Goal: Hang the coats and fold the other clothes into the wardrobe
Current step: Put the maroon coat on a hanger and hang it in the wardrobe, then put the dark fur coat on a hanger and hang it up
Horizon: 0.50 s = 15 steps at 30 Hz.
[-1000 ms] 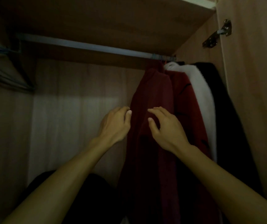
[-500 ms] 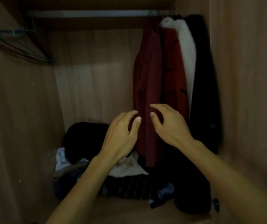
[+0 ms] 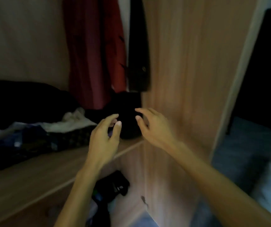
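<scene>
- Left hand [image 3: 103, 140] and right hand [image 3: 154, 128] hover relaxed, empty, below the hung dark red coat [image 3: 90, 54].
- I'd lift one garment cleanly off the crumpled dark clothes pile [image 3: 33, 140] on the wooden shelf [image 3: 25, 181].

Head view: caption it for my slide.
Left hand and right hand hover open near the hanging red coat, beside piled clothes.

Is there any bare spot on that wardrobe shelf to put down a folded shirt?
Yes: the bare shelf strip between the clothes pile and its front edge. Further back is crowded: that pile, plus a dark bundle under the hanging coats.
</scene>
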Each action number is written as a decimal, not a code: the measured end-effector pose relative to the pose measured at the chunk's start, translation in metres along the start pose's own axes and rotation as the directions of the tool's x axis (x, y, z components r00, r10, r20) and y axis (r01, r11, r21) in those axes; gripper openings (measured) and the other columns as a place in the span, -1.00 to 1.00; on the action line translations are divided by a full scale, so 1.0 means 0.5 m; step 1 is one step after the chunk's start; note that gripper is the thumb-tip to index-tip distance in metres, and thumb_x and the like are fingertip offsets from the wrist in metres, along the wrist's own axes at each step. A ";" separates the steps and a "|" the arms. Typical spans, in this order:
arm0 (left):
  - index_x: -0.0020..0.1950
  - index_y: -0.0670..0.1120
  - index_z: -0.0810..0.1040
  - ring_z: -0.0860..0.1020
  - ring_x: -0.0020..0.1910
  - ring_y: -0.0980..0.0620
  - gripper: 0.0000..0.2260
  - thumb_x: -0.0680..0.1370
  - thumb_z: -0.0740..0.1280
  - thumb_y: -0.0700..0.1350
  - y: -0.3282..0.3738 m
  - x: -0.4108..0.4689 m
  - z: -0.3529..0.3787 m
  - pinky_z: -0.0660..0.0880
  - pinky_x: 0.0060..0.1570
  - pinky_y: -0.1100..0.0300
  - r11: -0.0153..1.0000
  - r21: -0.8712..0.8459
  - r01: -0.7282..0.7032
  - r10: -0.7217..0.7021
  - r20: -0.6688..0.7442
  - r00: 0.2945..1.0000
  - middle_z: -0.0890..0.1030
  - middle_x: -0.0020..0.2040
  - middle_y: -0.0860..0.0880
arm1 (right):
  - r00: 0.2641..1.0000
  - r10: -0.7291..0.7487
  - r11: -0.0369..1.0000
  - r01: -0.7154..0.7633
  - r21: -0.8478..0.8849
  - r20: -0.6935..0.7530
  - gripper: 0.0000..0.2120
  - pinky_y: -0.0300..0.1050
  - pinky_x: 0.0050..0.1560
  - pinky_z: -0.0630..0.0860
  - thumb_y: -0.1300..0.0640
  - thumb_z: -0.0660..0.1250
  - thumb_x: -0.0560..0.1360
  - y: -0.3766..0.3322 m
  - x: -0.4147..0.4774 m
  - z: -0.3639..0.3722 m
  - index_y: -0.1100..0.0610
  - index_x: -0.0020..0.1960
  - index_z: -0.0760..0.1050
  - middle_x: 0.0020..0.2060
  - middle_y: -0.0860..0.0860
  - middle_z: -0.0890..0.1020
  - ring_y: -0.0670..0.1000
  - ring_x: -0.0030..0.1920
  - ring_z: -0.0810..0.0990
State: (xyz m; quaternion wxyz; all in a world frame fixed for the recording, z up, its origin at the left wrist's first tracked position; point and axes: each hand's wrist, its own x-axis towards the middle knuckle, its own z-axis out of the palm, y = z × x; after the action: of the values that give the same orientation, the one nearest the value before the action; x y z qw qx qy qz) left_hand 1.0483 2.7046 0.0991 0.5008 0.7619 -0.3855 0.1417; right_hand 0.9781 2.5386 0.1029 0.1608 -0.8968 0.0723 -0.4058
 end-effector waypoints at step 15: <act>0.16 0.08 0.53 0.52 0.07 0.29 -0.82 0.59 0.22 -0.03 0.277 -0.347 0.298 0.36 0.02 0.56 0.859 -0.491 0.145 0.151 0.514 0.844 0.58 0.08 0.17 | 0.805 0.541 0.795 -0.584 -0.165 -0.245 -0.69 -0.18 0.17 0.46 0.01 0.19 0.59 0.076 -0.584 -0.378 0.10 0.26 0.51 0.18 0.00 0.59 -0.04 0.16 0.55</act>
State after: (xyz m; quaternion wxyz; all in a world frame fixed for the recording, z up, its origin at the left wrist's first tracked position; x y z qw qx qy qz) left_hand 0.8071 2.6239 0.0168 0.5566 0.6090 -0.5344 -0.1836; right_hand 0.6433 2.5353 0.0010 0.1610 -0.8048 0.3981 -0.4096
